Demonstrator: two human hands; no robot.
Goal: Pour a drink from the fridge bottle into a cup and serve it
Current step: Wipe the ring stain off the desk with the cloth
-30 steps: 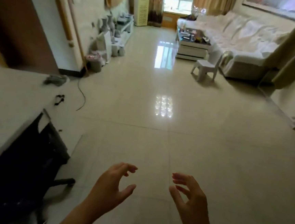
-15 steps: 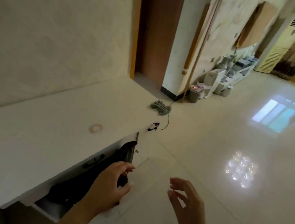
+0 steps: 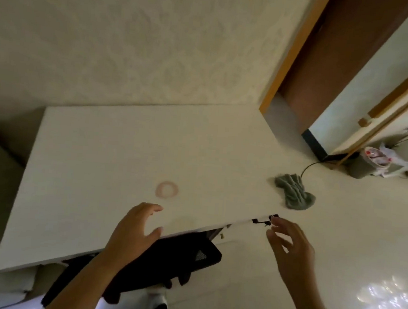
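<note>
No bottle, cup or fridge is in view. A white table stands against the patterned wall, with a reddish ring stain on its top. My left hand hovers over the table's front edge, just below the stain, fingers apart and holding nothing. My right hand is raised off the table's right front corner, fingers spread and curled, also holding nothing.
A grey cloth lies at the table's right end. A black chair is tucked under the front edge. A brown doorway opens at the upper right, with a small bin and a black cable on the glossy tiled floor.
The view has swung further left and down, from the living-room floor onto the table. Both hands stay raised and empty, now over the table's front edge.
</note>
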